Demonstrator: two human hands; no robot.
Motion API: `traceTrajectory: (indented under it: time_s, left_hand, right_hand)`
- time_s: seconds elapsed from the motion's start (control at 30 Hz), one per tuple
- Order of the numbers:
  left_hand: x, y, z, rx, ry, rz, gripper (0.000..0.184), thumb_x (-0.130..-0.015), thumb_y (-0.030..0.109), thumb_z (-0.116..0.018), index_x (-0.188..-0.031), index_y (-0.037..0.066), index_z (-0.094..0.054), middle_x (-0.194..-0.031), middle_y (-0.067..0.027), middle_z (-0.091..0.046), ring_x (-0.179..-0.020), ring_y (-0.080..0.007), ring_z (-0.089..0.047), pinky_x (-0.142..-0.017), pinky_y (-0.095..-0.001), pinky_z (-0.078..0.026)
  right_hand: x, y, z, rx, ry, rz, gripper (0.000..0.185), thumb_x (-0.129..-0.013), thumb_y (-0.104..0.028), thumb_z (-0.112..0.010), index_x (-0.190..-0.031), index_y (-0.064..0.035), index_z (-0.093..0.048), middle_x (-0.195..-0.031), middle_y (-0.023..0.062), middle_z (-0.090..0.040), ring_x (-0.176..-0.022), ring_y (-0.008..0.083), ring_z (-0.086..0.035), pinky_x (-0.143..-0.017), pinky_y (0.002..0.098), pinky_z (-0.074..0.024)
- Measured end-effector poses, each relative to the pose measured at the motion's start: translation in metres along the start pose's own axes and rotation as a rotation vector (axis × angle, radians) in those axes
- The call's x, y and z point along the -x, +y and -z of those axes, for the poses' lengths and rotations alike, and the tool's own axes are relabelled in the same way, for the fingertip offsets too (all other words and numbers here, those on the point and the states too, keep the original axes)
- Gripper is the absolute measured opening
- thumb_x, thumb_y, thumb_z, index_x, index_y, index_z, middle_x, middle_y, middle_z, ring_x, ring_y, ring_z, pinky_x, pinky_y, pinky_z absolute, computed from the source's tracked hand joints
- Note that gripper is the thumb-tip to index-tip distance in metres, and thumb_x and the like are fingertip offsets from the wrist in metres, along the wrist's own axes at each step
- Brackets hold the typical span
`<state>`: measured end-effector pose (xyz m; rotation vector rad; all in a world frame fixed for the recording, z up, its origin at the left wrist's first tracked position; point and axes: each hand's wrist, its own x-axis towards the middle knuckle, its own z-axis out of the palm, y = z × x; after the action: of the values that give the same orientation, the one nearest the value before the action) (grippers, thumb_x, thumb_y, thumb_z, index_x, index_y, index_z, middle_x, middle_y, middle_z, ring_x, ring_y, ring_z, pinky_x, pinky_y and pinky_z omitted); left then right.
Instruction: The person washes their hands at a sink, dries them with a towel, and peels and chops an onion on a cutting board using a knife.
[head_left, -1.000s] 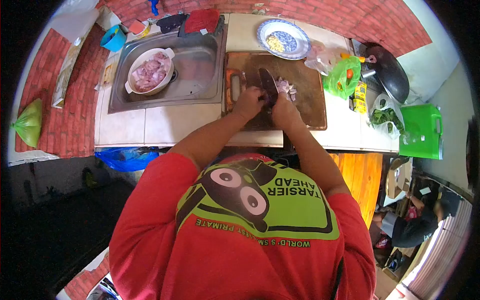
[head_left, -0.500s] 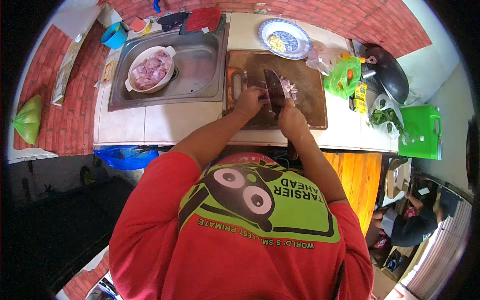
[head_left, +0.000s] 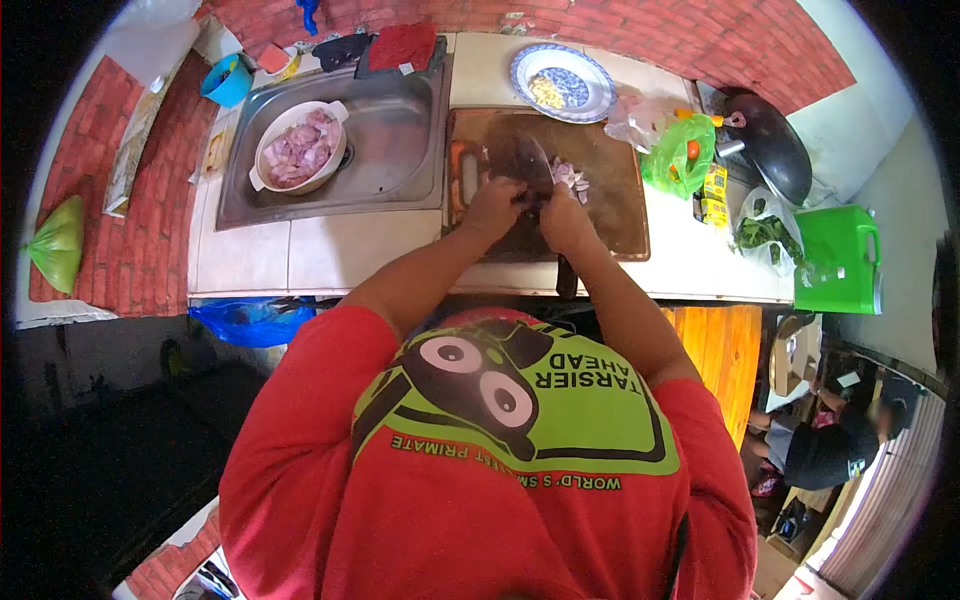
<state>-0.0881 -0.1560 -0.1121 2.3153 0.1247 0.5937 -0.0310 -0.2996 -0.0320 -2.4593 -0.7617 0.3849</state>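
My right hand [head_left: 567, 222] grips a large kitchen knife [head_left: 528, 160] whose dark handle sticks out below the fist, past the counter's front edge. The broad blade tilts up and to the left over the wooden cutting board [head_left: 620, 215]. Close to the blade's lower part, my left hand [head_left: 495, 205] has its fingers bent together; what they hold, if anything, is hidden. Chopped purplish-white onion [head_left: 572, 180] lies on the board just right of the blade.
Left of the board, a white pot of raw meat [head_left: 300, 150] sits in the steel sink [head_left: 395, 180]. Behind stands a blue-patterned plate [head_left: 598, 85] with chopped yellowish bits. To the right are a green plastic bag [head_left: 675, 165], bagged leaves [head_left: 768, 232] and a green jug [head_left: 835, 260].
The knife blade has swung left and tilts more, with its handle now showing below my right hand. My right hand has moved slightly left, closer to my left hand.
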Motion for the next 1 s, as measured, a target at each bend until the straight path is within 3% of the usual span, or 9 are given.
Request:
traceTrajectory:
  time_s: [0.1, 0.2, 0.3, 0.37, 0.5, 0.77, 1.0]
  left_hand:
    - [-0.006, -0.001, 0.001, 0.083, -0.018, 0.035, 0.027, -0.070, 0.014, -0.071, -0.095, 0.003, -0.068, -0.092, -0.0148, -0.064, -0.093, -0.0322, -0.059, -0.093, -0.0451, -0.039]
    - [-0.006, 0.013, 0.005, -0.122, -0.145, 0.011, 0.031, -0.069, 0.014, -0.071, -0.099, 0.004, -0.067, -0.094, -0.0154, -0.062, -0.094, -0.0338, -0.058, -0.093, -0.0472, -0.039]
    - [-0.015, 0.002, -0.017, -0.245, -0.118, -0.036, 0.035, -0.069, 0.015, -0.073, -0.101, 0.005, -0.065, -0.097, -0.0154, -0.061, -0.095, -0.0352, -0.057, -0.091, -0.0475, -0.039]
    - [-0.017, -0.018, -0.035, -0.082, -0.107, 0.044, 0.036, -0.069, 0.017, -0.074, -0.101, 0.005, -0.064, -0.101, -0.0162, -0.061, -0.096, -0.0361, -0.056, -0.090, -0.0469, -0.039]
    - [-0.011, 0.021, 0.003, -0.084, 0.005, 0.131, 0.037, -0.068, 0.019, -0.075, -0.100, 0.004, -0.064, -0.098, -0.0171, -0.062, -0.096, -0.0357, -0.057, -0.089, -0.0463, -0.038]
    - [-0.005, 0.001, -0.004, -0.116, -0.033, -0.022, 0.024, -0.065, 0.018, -0.076, -0.084, 0.004, -0.069, -0.088, -0.0152, -0.064, -0.090, -0.0337, -0.059, -0.088, -0.0457, -0.038]
    - [-0.003, 0.009, 0.003, -0.182, -0.036, -0.078, 0.023, -0.068, 0.016, -0.073, -0.086, 0.003, -0.069, -0.085, -0.0162, -0.063, -0.088, -0.0350, -0.060, -0.082, -0.0434, -0.045]
  right_hand:
    - [0.011, -0.011, 0.016, 0.036, -0.039, -0.023, 0.029, -0.086, -0.012, -0.043, -0.109, 0.0050, -0.039, -0.091, 0.0365, -0.059, -0.091, 0.0521, -0.058, -0.078, 0.0561, -0.0465]
    - [0.023, -0.016, 0.026, 0.119, -0.076, -0.087, 0.029, -0.087, -0.013, -0.044, -0.109, 0.0043, -0.040, -0.090, 0.0360, -0.060, -0.090, 0.0506, -0.059, -0.078, 0.0557, -0.0472]
    - [0.024, -0.011, 0.032, 0.135, -0.043, -0.102, 0.028, -0.088, -0.015, -0.045, -0.108, 0.0036, -0.040, -0.089, 0.0349, -0.061, -0.087, 0.0497, -0.060, -0.078, 0.0560, -0.0472]
    - [0.026, -0.009, 0.032, 0.144, -0.034, -0.109, 0.027, -0.088, -0.016, -0.046, -0.107, 0.0031, -0.040, -0.088, 0.0342, -0.061, -0.085, 0.0494, -0.061, -0.077, 0.0563, -0.0473]
    - [0.033, 0.000, 0.029, 0.111, 0.005, -0.064, 0.026, -0.090, -0.017, -0.047, -0.106, 0.0025, -0.040, -0.084, 0.0334, -0.061, -0.084, 0.0499, -0.060, -0.076, 0.0570, -0.0463]
    - [0.031, 0.003, 0.020, 0.111, -0.071, -0.059, 0.023, -0.089, -0.014, -0.045, -0.105, 0.0022, -0.041, -0.086, 0.0333, -0.061, -0.086, 0.0502, -0.060, -0.076, 0.0568, -0.0458]
    - [0.005, 0.002, 0.017, 0.147, -0.058, -0.019, 0.023, -0.086, -0.011, -0.042, -0.106, 0.0028, -0.042, -0.089, 0.0362, -0.060, -0.089, 0.0511, -0.059, -0.080, 0.0559, -0.0462]
